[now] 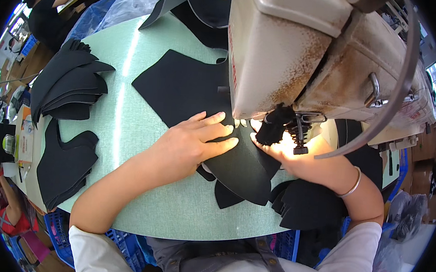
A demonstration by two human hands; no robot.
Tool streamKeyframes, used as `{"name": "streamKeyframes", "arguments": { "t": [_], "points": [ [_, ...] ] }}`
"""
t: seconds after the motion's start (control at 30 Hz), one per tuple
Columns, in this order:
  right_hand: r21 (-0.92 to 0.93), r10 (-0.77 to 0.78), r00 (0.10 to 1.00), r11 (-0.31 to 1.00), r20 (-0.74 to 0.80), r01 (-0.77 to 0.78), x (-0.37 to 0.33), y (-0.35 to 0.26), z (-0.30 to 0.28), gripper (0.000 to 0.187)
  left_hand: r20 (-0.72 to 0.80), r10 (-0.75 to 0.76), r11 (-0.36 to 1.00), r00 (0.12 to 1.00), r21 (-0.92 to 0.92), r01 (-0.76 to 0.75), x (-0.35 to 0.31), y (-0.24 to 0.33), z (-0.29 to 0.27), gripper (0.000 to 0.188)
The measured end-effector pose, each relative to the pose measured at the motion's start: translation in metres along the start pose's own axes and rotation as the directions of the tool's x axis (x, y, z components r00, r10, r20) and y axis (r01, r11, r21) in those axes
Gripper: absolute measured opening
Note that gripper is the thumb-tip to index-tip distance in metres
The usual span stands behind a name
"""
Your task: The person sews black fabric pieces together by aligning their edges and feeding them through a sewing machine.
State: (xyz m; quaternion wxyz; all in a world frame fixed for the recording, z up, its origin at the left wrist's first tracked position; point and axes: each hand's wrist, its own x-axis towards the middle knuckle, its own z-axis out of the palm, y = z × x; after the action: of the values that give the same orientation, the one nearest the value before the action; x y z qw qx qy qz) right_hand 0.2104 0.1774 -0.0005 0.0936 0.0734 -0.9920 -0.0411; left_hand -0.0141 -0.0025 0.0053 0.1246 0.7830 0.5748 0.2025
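Under the head of a beige, rust-stained sewing machine (pixel 279 54) lies a black cut fabric piece (pixel 241 170); a wide pointed black panel (pixel 173 85) spreads to its upper left. My left hand (pixel 189 144) rests on the black material left of the needle area, palm down, fingers stretched out. On the other side, my right hand (pixel 292 154) reaches in under the machine head, its visible fingers extended flat against the fabric piece. A black fuzzy tuft (pixel 274 127) and a lit lamp glare hide part of that hand. The needle itself is hidden.
Stacks of black cut pieces lie on the pale green table (pixel 137 201): a fanned stack (pixel 72 83), a curved stack (pixel 67 163) and another stack (pixel 311 205) beside my right forearm. A curved grey bar (pixel 400 93) arches at right. Blue crates (pixel 124 248) stand below. Two other people are at left.
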Motion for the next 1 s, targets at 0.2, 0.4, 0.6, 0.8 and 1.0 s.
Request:
{"name": "streamKeyframes", "arguments": {
  "t": [0.2, 0.4, 0.6, 0.8, 1.0],
  "points": [
    [0.152, 0.124, 0.969, 0.984, -0.214, -0.093, -0.002, 0.016, 0.015, 0.011, -0.043, 0.028, 0.995, 0.999, 0.098, -0.024, 0.007, 0.0, 0.001, 0.053],
    [-0.112, 0.057, 0.996, 0.992, -0.073, -0.065, 0.013, -0.03, -0.015, 0.017, -0.119, -0.048, 0.998, 0.992, 0.032, 0.052, 0.002, 0.021, 0.007, 0.045],
    [-0.26, 0.07, 0.851, 0.962, 0.521, 0.08, 0.013, -0.003, -0.028, 0.047, -0.05, -0.015, 1.0, 0.999, -0.021, 0.014, -0.002, 0.01, 0.0, 0.04],
    [0.181, 0.186, 0.981, 0.968, -0.056, -0.173, -0.004, 0.007, -0.005, 0.022, -0.078, -0.01, 1.0, 0.997, 0.012, 0.011, 0.004, 0.008, -0.001, 0.04],
    [0.015, 0.047, 0.968, 0.999, -0.245, -0.044, 0.016, -0.001, -0.004, 0.026, -0.154, 0.05, 0.993, 0.987, 0.11, -0.033, 0.006, 0.008, 0.01, 0.036]
  ]
}}
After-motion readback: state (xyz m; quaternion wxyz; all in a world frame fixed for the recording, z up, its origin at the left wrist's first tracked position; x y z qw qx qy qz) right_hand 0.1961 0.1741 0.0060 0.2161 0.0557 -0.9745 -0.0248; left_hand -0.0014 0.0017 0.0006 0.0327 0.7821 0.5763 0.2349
